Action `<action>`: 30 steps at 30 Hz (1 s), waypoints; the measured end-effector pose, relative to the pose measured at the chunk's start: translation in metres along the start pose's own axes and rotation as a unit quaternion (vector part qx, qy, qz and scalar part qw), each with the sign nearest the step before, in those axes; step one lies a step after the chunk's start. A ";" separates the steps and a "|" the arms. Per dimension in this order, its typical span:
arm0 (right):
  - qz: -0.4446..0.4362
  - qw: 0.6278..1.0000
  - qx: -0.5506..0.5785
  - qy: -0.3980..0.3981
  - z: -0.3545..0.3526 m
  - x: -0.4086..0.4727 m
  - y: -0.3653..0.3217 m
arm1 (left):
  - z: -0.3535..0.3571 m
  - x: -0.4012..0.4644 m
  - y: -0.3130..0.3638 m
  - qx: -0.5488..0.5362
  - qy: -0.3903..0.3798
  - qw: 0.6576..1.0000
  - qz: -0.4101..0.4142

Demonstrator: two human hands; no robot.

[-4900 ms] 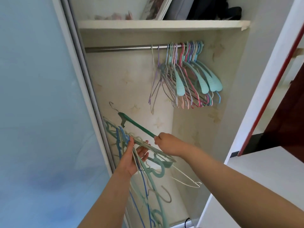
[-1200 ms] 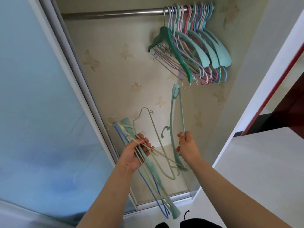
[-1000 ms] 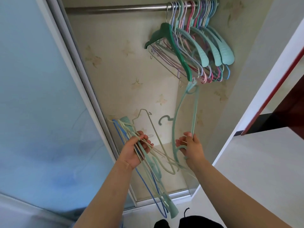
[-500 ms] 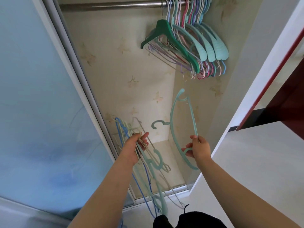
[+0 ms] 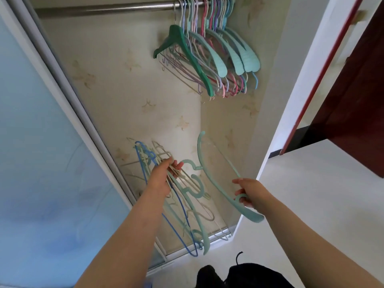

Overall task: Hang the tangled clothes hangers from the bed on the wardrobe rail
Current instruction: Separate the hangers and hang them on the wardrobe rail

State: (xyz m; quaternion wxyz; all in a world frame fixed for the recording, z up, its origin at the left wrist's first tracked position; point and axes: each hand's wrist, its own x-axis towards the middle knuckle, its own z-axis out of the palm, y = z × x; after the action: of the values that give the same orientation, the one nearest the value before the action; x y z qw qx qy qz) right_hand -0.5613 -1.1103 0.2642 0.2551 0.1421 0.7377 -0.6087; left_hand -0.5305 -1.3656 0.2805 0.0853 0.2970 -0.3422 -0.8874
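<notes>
A: Start with the big things. Where does everything sit relative to the wardrobe rail (image 5: pixel 104 9)?

B: The sliding door (image 5: pixel 37 142) runs down well left of the rail. Directly under the rail's right end hang the hung hangers (image 5: pixel 207 57), packed close, a dark green hanger (image 5: pixel 182 48) leftmost among them. Far below the rail, both hands are at work.

A: And the tangle?

B: The tangled bundle (image 5: pixel 182 196) sits low beneath the rail's middle. The left hand (image 5: pixel 161 179) has its fingers curled round the upper part of it (blue, pale and mint wires all mixed), and the rest dangles below the hand toward the wardrobe floor.

A: The other hand?

B: The right hand (image 5: pixel 248 193), below the rail's right end, grips a single mint hanger (image 5: pixel 209 175); fingers wrap its lower arm, and the hanger rises up and left from the hand, apart from the bundle.

A: Anything unclear?

B: How many hangers the bundle holds I can't tell; they overlap. The rail's top is cut off by the frame edge, and a dark shape (image 5: pixel 239 275) at the bottom is cropped.
</notes>
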 end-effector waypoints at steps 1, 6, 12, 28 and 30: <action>0.031 0.999 -0.032 -0.017 -0.003 0.001 -0.001 | 0.001 0.000 -0.002 0.023 -0.003 1.000 0.001; 0.080 0.995 -0.056 -0.036 -0.012 0.000 0.003 | -0.003 -0.001 -0.010 0.184 -0.019 0.982 0.032; -0.008 1.000 -0.007 -0.005 -0.006 0.003 0.016 | 0.005 -0.001 -0.002 0.195 -0.008 0.980 0.036; -0.231 0.968 -0.018 0.098 0.010 -0.011 0.026 | -0.009 0.005 0.024 -0.055 0.044 0.996 -0.050; -0.221 0.972 -0.006 0.085 0.008 -0.010 0.027 | -0.011 0.006 0.024 -0.063 0.046 0.996 -0.049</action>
State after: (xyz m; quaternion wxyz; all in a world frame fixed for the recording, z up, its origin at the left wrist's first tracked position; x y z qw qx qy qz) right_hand -0.5376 -1.1112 0.2463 0.0515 0.0253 0.7738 -0.6309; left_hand -0.5296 -1.3920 0.2873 0.0756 0.3477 -0.2661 -0.8959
